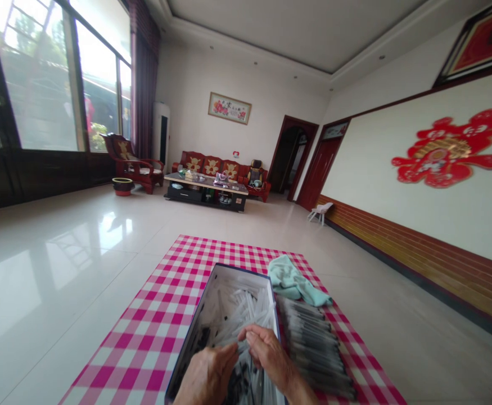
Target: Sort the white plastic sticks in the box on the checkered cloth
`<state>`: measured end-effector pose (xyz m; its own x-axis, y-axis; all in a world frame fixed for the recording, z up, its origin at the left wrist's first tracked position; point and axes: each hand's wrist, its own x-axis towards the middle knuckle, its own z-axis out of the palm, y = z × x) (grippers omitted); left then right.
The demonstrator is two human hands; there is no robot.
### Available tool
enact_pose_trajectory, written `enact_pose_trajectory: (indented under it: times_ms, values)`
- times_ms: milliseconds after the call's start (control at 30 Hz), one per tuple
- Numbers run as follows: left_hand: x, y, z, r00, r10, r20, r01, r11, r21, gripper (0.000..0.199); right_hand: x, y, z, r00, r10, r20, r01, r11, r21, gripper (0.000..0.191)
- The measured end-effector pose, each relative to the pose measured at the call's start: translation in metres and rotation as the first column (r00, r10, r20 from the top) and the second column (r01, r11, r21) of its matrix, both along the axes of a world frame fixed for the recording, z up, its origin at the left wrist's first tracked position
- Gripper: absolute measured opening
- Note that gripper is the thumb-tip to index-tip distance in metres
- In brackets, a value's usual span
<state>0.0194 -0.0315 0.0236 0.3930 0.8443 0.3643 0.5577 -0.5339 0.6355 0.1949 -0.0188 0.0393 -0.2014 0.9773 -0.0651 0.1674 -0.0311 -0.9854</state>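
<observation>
2 hands, the left hand (207,376) and the right hand (268,353), are down at that open box (238,269), yes?

Yes, and they're almost meeting over the clear plastic tubes (236,310) heaped loose inside it.

Are the fingers (256,341) together on something?

Both hands are curled among the tubes, but I can't tell whether either one is clamped on any.

And the box itself?

It's lying on a pink-and-white checked cloth (142,332) on the tiled floor (55,281).

What's beside it?

Right against its far side are rows of dark-ended tubes (315,349), with a crumpled mint-green towel (292,281) just past the corner.

Anything farther off?

A low coffee table (206,190) stands well away, before a red sofa (212,166).
</observation>
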Motion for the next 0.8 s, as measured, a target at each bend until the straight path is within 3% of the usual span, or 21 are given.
enact_pose_trajectory:
  times_ms: [233,367,467,567,667,800]
  values:
    - [0.003,0.002,-0.005,0.968,0.038,-0.248,-0.026,0.998,0.050,0.030,0.000,0.001,-0.016,0.997,-0.070,-0.016,0.069,0.997,-0.036,0.035]
    - [0.006,0.005,-0.009,0.949,0.032,-0.314,-0.018,0.999,0.047,0.030,-0.004,-0.003,-0.021,0.980,-0.160,-0.114,0.151,0.985,-0.086,0.038]
    - [0.004,0.008,-0.017,0.980,0.027,-0.199,-0.013,0.997,0.073,0.033,-0.015,-0.009,-0.019,0.915,-0.234,-0.327,0.194,0.969,-0.152,0.043]
    - [0.001,0.012,-0.028,0.998,0.001,-0.058,0.002,0.998,0.065,0.045,-0.029,-0.016,-0.016,0.870,-0.184,-0.458,0.117,0.978,-0.171,0.038]
    - [-0.002,0.016,-0.037,0.999,-0.045,0.004,0.045,0.998,0.031,0.049,-0.040,-0.019,-0.015,0.869,-0.226,-0.441,0.172,0.972,-0.159,0.032]
    - [-0.003,0.019,-0.039,0.991,-0.105,0.084,0.092,0.985,0.143,0.048,-0.036,-0.019,-0.012,0.870,-0.325,-0.371,0.296,0.946,-0.135,0.033]
